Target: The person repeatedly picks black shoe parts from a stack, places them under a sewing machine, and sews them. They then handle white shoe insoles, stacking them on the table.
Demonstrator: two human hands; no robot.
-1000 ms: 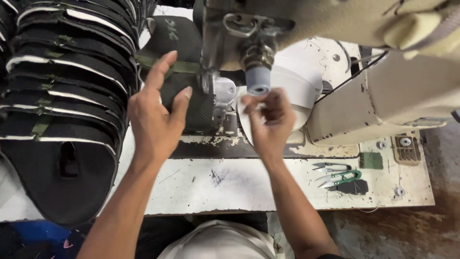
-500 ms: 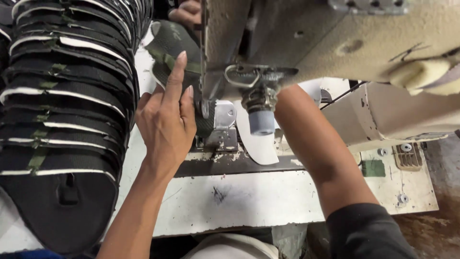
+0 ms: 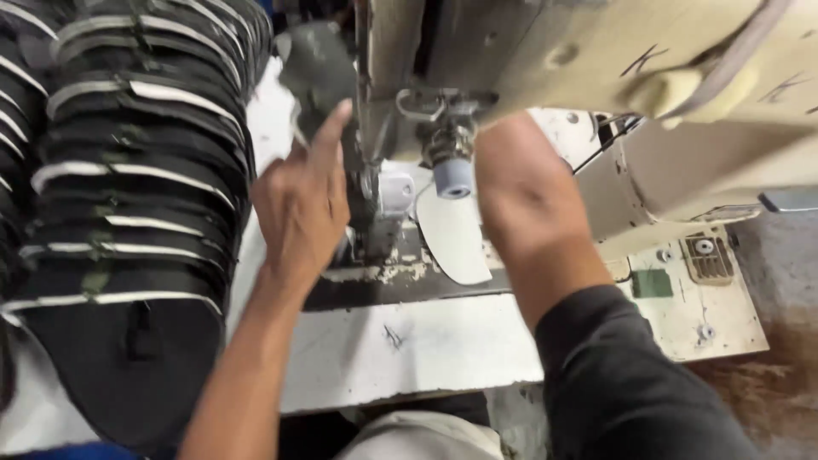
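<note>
Since the earlier frame the right forearm (image 3: 532,213) has pushed further in behind the sewing machine head (image 3: 596,60), so the right hand is now out of sight; whether it grips anything I cannot tell. Meanwhile the left hand (image 3: 298,213) has risen slightly, index finger stretched up and the other fingers loosely curled. Its fingertip touches the dark green-grey fabric piece (image 3: 317,68), which sits just above that hand, pressed close against the machine's needle column. I cannot tell whether the hand pinches the piece or only steadies it. Right of the left hand, between the two arms, a white curved panel (image 3: 452,234) lies on the counter (image 3: 409,349) under the blue-tipped spindle (image 3: 452,179). Left of the left hand a tall stack of black pieces with white edging (image 3: 136,196) rests.
</note>
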